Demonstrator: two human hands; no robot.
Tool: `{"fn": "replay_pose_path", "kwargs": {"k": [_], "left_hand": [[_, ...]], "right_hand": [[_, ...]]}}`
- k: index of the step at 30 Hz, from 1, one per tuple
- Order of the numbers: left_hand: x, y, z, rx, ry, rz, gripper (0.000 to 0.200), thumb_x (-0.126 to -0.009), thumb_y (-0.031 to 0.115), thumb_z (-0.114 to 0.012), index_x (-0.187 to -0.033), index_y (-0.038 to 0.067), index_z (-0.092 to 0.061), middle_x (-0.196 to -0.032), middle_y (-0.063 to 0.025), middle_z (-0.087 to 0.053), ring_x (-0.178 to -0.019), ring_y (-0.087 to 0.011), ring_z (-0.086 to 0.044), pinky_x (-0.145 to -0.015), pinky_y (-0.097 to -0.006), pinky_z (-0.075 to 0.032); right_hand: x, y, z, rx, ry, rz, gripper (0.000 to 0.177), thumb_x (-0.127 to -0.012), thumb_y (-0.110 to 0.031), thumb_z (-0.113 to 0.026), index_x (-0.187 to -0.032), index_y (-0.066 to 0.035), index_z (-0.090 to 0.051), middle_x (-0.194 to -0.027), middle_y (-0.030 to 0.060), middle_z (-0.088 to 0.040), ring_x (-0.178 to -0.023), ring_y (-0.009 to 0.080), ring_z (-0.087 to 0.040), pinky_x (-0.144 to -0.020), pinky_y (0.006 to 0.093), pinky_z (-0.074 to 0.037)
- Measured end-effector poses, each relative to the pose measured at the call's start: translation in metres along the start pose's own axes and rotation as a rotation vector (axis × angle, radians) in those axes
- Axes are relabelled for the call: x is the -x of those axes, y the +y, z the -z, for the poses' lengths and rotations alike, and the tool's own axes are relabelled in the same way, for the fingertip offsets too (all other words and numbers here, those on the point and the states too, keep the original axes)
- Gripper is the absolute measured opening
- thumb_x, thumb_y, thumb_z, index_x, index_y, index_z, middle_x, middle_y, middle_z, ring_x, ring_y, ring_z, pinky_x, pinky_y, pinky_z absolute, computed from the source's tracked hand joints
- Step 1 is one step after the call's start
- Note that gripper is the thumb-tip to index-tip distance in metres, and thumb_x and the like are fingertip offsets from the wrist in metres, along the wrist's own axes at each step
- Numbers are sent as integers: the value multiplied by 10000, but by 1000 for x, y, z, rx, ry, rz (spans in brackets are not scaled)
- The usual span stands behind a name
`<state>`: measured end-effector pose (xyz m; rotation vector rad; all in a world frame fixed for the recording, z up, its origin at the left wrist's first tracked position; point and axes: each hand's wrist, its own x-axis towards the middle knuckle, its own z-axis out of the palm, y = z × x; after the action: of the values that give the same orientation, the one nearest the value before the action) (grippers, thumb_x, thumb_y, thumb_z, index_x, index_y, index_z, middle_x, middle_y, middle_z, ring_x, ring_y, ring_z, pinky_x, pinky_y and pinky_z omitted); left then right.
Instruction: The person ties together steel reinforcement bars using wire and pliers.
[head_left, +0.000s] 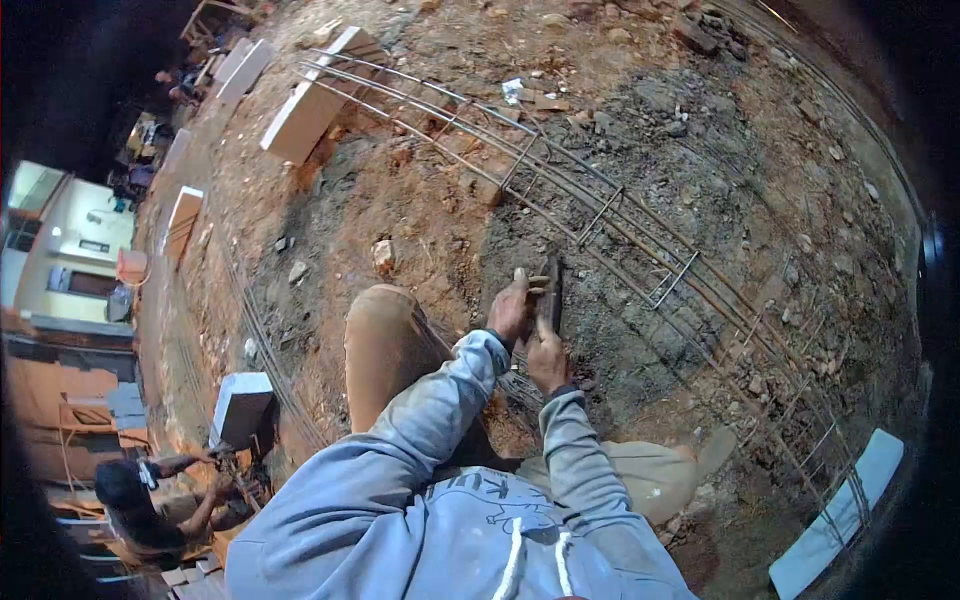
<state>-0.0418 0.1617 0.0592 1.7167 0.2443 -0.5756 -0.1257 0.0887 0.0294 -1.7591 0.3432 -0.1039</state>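
My left hand is closed, its fingertips touching or close against the upper part of a dark, narrow, bar-like tool; whether the fingers pinch something small cannot be made out. Just below, my right hand is closed around the lower end of that tool, which points away from me. Its exact kind is too dark to tell. Beyond both hands, a long cage of steel reinforcing bars with square stirrups runs diagonally over the dirt.
A pale block supports the cage's far end; a white slab lies by its near end. More blocks, including a white one, stand left. Loose bars lie on the rubble ground. Another person works at lower left.
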Motion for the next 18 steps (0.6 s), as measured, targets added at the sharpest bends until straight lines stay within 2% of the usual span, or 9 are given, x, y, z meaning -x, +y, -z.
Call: {"fn": "replay_pose_path", "kwargs": {"k": [1, 2, 4, 9, 11, 12, 13, 15, 18], "left_hand": [[13, 7, -5, 0, 15, -8, 664, -906, 566, -238, -1106, 43, -595, -1016, -80, -612, -918, -176, -543, -817, -301, -411], [26, 11, -9, 94, 2, -7, 656, -905, 564, -248, -1104, 44, -595, -1007, -75, -612, -913, -175, -541, -816, -298, -412], [51, 17, -14, 177, -26, -21, 624, -910, 544, -282, -1116, 38, -584, -982, -77, -613, -902, -162, -544, -815, -285, -419], [72, 35, -28, 108, -148, -25, 597, -920, 513, -300, -1106, 21, -583, -974, -93, -611, -864, -187, -567, -789, -316, -444], [62, 42, -35, -174, -262, -67, 621, -912, 529, -302, -1034, 8, -617, -899, -111, -627, -822, -192, -578, -749, -321, -451], [69, 64, -38, -591, -173, -23, 644, -890, 567, -313, -958, 21, -648, -778, -115, -635, -765, -194, -591, -707, -315, -451], [62, 67, -40, -782, -163, -21, 653, -863, 605, -328, -913, 49, -667, -686, -120, -626, -727, -222, -608, -689, -327, -449], [51, 79, -38, -1033, -181, -72, 562, -851, 559, -418, -898, 60, -671, -681, -123, -636, -720, -258, -619, -679, -342, -460], [-10, 57, -5, -978, 199, -610, 335, -819, 410, -549, -914, 105, -649, -837, -119, -640, -848, -271, -601, -818, -400, -415]], "right_hand": [[6, -12, 10, -107, -150, -167, 308, -814, -68, -456, -1098, 24, -532, -982, 227, -594, -955, 387, -545, -863, 399, -421], [11, -3, 10, -109, -161, -156, 308, -814, -68, -456, -1098, 24, -532, -982, 227, -594, -955, 387, -545, -863, 399, -421], [27, 14, 8, -124, -23, 17, 233, -855, -59, -407, -1027, -5, -555, -834, 78, -607, -769, 165, -581, -680, 275, -455], [32, -30, 73, -499, -338, -98, 183, -846, -46, -441, -967, -49, -577, -737, -11, -565, -609, 71, -500, -550, 235, -423], [23, -32, 95, -255, -360, -178, 222, -842, -89, -473, -1023, -6, -572, -722, 43, -608, -642, 110, -552, -584, 274, -446], [24, -63, 108, -209, -292, -270, 211, -840, -114, -502, -1014, -38, -593, -671, 26, -589, -546, 90, -536, -475, 264, -431], [21, -54, 109, -211, -275, -281, 211, -840, -114, -502, -1014, -38, -593, -671, 26, -589, -546, 90, -536, -475, 264, -431], [15, -27, 112, -306, -88, -577, 199, -837, -135, -517, -992, -61, -619, -669, 32, -585, -490, 88, -516, -412, 256, -413], [11, -48, 101, -243, 159, -660, 195, -838, -142, -514, -969, -52, -626, -655, 38, -579, -481, 94, -514, -409, 247, -407]]}}
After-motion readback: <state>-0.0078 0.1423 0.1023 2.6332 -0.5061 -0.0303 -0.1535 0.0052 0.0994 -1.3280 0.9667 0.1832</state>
